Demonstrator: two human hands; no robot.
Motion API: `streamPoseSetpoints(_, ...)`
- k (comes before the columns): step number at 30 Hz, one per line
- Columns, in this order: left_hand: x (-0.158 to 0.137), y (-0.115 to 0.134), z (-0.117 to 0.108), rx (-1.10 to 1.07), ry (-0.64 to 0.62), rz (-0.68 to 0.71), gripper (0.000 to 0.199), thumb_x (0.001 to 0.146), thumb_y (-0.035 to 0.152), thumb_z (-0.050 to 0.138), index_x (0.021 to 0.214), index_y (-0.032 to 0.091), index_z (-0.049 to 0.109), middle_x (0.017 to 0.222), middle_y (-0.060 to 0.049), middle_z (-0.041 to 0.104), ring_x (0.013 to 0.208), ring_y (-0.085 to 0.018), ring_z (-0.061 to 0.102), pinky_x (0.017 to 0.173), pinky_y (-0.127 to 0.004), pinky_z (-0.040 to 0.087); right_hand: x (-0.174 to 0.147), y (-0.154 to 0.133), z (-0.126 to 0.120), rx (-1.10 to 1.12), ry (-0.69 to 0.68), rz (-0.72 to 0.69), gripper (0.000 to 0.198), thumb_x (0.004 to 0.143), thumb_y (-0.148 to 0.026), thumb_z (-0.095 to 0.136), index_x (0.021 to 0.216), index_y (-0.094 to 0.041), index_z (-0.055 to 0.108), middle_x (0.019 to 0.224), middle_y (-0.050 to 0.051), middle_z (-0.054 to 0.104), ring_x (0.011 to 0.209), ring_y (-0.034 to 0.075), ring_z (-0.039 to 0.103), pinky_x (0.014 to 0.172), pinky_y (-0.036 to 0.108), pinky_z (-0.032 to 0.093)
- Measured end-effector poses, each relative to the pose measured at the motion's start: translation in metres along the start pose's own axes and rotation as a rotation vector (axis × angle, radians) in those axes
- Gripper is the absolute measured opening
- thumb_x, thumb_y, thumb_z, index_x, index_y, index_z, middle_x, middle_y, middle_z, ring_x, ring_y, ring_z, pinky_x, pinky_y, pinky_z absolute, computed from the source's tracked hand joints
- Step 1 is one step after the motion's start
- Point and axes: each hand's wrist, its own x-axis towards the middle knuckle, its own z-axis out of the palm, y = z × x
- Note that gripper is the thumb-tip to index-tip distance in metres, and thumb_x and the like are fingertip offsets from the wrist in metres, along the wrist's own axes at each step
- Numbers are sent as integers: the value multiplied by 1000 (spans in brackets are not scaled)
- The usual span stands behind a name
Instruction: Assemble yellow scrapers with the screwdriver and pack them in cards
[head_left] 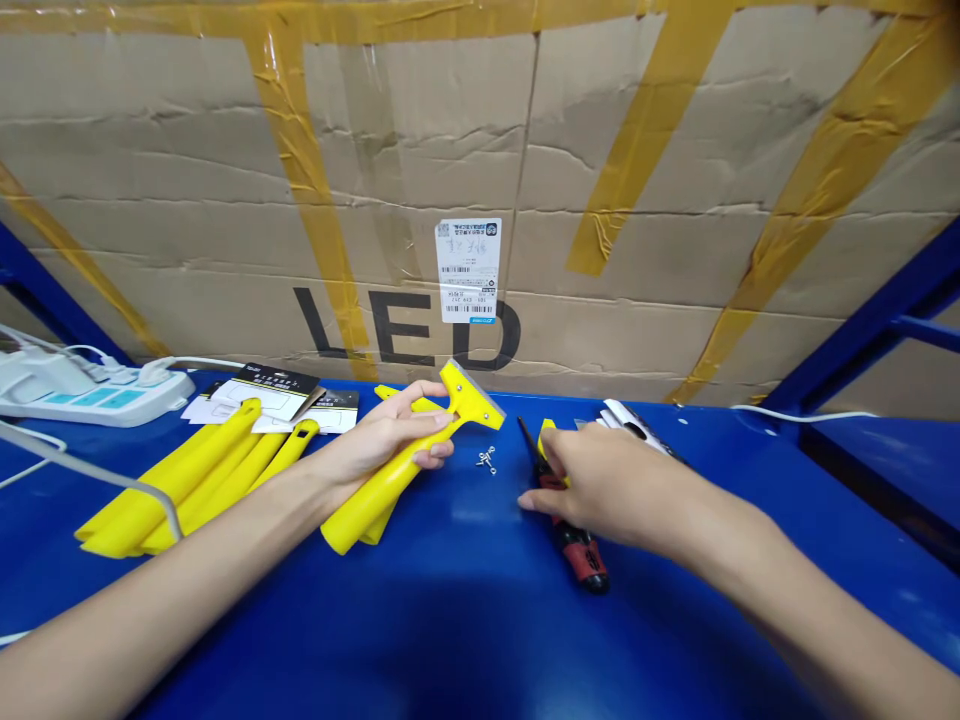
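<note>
My left hand [401, 430] is closed round the neck of a yellow scraper [375, 495], its wide head tilted up to the right with a metal blade strip along the edge. Another yellow handle [384, 525] shows partly beneath it. Several small screws [487, 459] lie on the blue surface right of the scraper. Over a red and black screwdriver [581, 555] is my right hand [615, 490], thumb and forefinger apart; its other fingers are hidden. A small yellow piece [547, 434] shows by those fingers; whether they touch it I cannot tell.
Yellow handles [202, 480] lie at the left, below printed cards [262, 395]. A white power strip [97, 390] with cables stands at the far left. More packaging [637, 425] lies behind my right hand. A large taped carton [420, 150] closes off the back of the blue shelf [465, 620].
</note>
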Motion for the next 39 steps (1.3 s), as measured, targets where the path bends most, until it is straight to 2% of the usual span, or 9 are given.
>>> streamPoseSetpoints(4, -1, 3, 1, -29, 2, 12, 34, 83, 7, 71, 105, 20, 50, 77, 0, 59, 51, -6, 51, 49, -17, 36, -5, -4, 12, 86, 119, -15, 10, 76, -21, 66, 84, -21, 59, 77, 8, 69, 74, 27, 66, 57, 33, 36)
streamPoseSetpoints(8, -2, 6, 0, -71, 6, 20, 34, 82, 4, 70, 105, 20, 50, 78, -2, 62, 52, -6, 53, 48, -16, 36, -14, 23, 19, 599, 261, 53, 10, 88, -31, 56, 94, -25, 51, 64, -2, 64, 52, 16, 58, 50, 28, 38)
streamPoseSetpoints(10, -3, 5, 0, -82, 16, 18, 34, 83, 3, 69, 106, 20, 50, 82, -4, 63, 53, -7, 55, 49, -16, 37, -20, 38, 23, 911, 318, 59, 27, 94, -49, 50, 110, -27, 47, 69, -4, 62, 44, 13, 52, 42, 26, 37)
streamPoseSetpoints(14, -4, 2, 7, -73, 26, -9, 32, 84, 3, 67, 106, 21, 50, 80, -3, 63, 53, -8, 56, 48, -17, 39, -26, 58, 39, 1308, 474, -45, 49, 88, -61, 61, 123, -28, 50, 87, -1, 62, 49, 10, 52, 40, 23, 38)
streamPoseSetpoints(17, -6, -2, 15, -66, 38, -15, 31, 86, 3, 65, 106, 20, 50, 78, -2, 61, 52, -7, 55, 49, -17, 40, -25, 68, 49, 1419, 483, -3, 49, 79, -56, 75, 113, -25, 59, 83, 0, 65, 47, 7, 45, 39, 20, 33)
streamPoseSetpoints(21, -8, -6, 18, -84, 72, -6, 34, 83, 1, 66, 106, 20, 50, 80, -2, 61, 51, -6, 53, 48, -16, 40, -26, 81, 51, 1427, 532, 12, 42, 72, -48, 85, 101, -23, 67, 86, 3, 72, 54, 9, 51, 46, 22, 39)
streamPoseSetpoints(27, -14, -5, 12, -77, 86, -17, 34, 85, 3, 65, 109, 21, 48, 80, -2, 60, 54, -8, 56, 48, -16, 40, -32, 95, 46, 1159, 719, -26, 35, 71, -46, 85, 97, -23, 79, 95, 8, 79, 80, 22, 71, 62, 28, 54)
streamPoseSetpoints(34, -15, -7, 9, -37, 54, -36, 33, 85, 5, 67, 107, 21, 49, 80, -2, 60, 53, -8, 56, 50, -18, 39, -39, 83, 47, 920, 807, -165, 20, 76, -39, 81, 91, -26, 80, 92, 4, 80, 77, 21, 75, 68, 30, 60)
streamPoseSetpoints(39, -14, -10, 10, -47, 73, -27, 34, 83, 4, 68, 105, 20, 49, 80, -3, 60, 51, -8, 55, 48, -17, 38, -39, 78, 48, 953, 785, -187, 18, 78, -39, 80, 91, -28, 79, 96, 3, 80, 86, 24, 76, 73, 34, 64)
